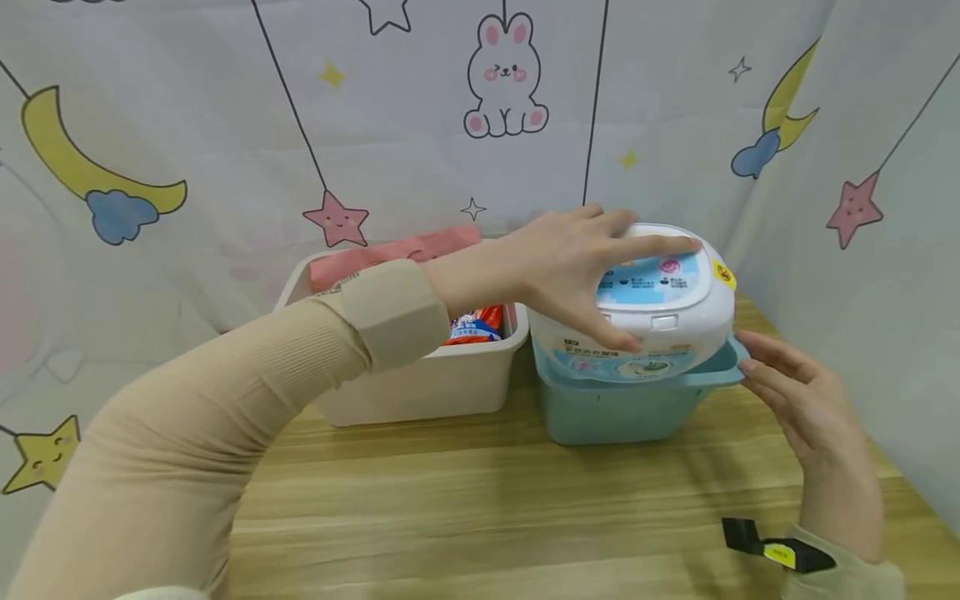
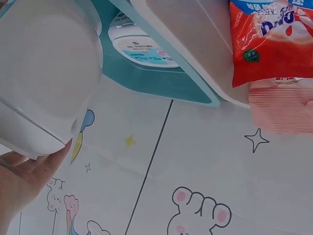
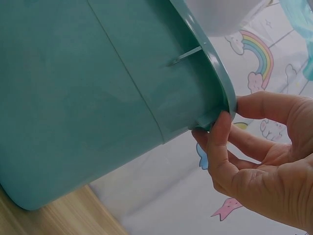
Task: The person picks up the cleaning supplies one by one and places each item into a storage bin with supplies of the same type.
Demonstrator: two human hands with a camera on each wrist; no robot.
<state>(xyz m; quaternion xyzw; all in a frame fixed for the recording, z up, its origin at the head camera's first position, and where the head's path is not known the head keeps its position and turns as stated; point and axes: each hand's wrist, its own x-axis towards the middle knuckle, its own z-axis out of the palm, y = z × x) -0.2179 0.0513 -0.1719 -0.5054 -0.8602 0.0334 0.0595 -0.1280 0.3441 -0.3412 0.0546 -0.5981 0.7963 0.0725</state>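
My left hand (image 1: 570,262) spans the lid of a white plastic tub (image 1: 667,321) with blue labels, gripping it with thumb in front and fingers over the top. The tub is tilted above the teal bin (image 1: 615,417) and overlaps its opening in the head view. In the left wrist view, the left hand (image 2: 24,181) is partly cut off beside the tub (image 2: 44,68). My right hand (image 1: 813,408) pinches the right end of the bin's rim; the right wrist view shows thumb and fingers at that rim (image 3: 222,73).
Left of the teal bin stands a white bin (image 1: 420,387) with a red packet (image 1: 476,325) and a pink item (image 1: 397,254) inside. A white container (image 2: 146,49) lies inside the teal bin. A patterned curtain (image 1: 420,125) hangs behind the wooden table (image 1: 450,500).
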